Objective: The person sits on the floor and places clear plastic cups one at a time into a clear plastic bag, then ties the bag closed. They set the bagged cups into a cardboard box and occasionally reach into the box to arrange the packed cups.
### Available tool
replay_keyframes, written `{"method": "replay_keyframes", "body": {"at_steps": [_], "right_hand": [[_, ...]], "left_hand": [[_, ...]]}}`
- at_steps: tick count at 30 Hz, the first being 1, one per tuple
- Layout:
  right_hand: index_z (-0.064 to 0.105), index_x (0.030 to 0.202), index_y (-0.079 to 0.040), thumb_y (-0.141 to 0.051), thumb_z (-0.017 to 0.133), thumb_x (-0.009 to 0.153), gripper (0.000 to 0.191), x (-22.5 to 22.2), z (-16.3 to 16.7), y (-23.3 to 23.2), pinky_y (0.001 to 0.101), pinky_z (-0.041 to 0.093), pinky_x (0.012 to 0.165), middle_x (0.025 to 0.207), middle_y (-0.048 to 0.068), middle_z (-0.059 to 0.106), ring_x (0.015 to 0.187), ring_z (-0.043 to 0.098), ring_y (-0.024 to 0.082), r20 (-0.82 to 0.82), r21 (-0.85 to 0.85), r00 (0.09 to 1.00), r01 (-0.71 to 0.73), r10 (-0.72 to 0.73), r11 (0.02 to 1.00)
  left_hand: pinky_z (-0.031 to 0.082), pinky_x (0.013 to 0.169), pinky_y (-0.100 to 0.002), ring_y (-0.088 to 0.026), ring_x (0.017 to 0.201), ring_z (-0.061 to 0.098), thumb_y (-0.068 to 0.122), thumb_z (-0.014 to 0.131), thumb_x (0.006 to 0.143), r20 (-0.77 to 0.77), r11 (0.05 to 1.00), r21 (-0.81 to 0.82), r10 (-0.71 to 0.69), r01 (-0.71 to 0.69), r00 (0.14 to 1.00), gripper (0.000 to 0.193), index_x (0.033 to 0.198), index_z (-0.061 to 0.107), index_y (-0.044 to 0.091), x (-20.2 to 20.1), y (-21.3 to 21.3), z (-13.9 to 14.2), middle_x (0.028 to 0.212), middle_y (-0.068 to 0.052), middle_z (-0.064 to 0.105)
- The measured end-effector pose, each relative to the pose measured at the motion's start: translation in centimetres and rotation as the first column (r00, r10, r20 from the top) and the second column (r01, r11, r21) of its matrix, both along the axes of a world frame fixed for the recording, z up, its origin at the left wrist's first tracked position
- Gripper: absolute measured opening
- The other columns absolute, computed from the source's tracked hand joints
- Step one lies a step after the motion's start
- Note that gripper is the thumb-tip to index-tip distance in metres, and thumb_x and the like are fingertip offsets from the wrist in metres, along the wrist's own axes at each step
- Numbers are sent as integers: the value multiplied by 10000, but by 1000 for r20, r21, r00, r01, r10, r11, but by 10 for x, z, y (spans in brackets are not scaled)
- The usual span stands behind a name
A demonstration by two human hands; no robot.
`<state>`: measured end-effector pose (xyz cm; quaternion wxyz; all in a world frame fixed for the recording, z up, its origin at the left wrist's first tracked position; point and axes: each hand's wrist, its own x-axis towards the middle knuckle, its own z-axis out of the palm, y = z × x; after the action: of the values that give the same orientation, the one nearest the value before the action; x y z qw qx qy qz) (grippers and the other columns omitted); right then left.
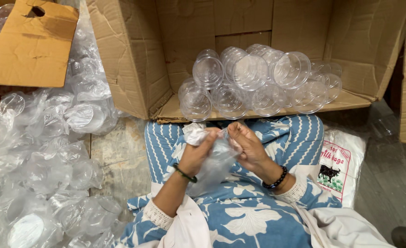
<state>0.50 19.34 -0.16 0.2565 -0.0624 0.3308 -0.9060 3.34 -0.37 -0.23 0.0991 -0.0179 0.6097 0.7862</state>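
**Stock on view — clear containers, bags, two hands at work**

Cardboard box [258, 27] — large, brown, tipped on its side with the open face toward the person; its lower flap lies flat on the floor just ahead of the knees.

Heap of bagged clear containers [42, 156] — fills the left side of the floor, each piece wrapped in thin transparent film, piled loosely.

Second cardboard flap [31, 43] — upper left, with a cut hand-hole, lying over part of the heap.

Blue-and-white floral garment [239, 216] — covers the lap beneath both hands.

Pack of plastic bags [343, 167] — white, printed in red with a small animal picture, flat on the floor just beside the person's right-hand knee as seen in frame.

Row of clear round containers [258, 80] — unwrapped, stacked on their sides inside the box mouth, touching one another, resting on the lower flap.

Clear plastic bag [214, 163] — thin, crumpled, held over the lap between the hands, its lower end hanging toward the garment. Whether it holds a container cannot be told.

Left hand [198, 154] — green band at the wrist; fingers clenched on the bag's upper left edge.

Right hand [249, 147] — black bead bracelet at the wrist; fingers pinching the bag's upper right edge, close to the left hand.
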Motion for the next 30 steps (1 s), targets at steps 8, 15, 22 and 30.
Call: {"method": "replay_keyframes", "body": {"at_steps": [8,15,22,30], "right_hand": [[675,1172,-45,-135,798,892,318,-31,-7,54,173,416,549,765,-66,590,651,525,13,-351,642,885,-9,305,766],[670,971,14,-160,604,997,187,-102,-31,-56,516,486,608,746,254,651,693,645,446,-843,508,455,849,288,144],[610,929,-30,-182,597,1130,252,-89,-45,-65,407,437,642,756,163,560,685,519,294,-735,561,662,716,-149,415],[560,1048,-112,-180,554,1036,69,-46,-47,-79,288,580,753,940,7,695,832,678,108,184,75,970,148,-160,986]], "left_hand": [[336,488,-191,-30,615,490,221,687,1006,-28,877,382,-303,291,953,190,1064,648,44,1,-120,3,936,-75,666],[532,720,-268,-114,818,673,292,649,978,-505,683,-476,302,-553,808,299,1118,722,38,-146,-102,-64,919,0,728],[515,876,-292,-95,1013,621,422,598,1013,-89,925,-187,320,-332,943,506,1251,673,-18,-148,-106,-125,1176,-27,692],[503,909,-286,-101,1030,588,281,552,1054,-58,936,-202,281,-287,958,391,1335,624,19,-27,-111,-199,1274,-43,665]]}}
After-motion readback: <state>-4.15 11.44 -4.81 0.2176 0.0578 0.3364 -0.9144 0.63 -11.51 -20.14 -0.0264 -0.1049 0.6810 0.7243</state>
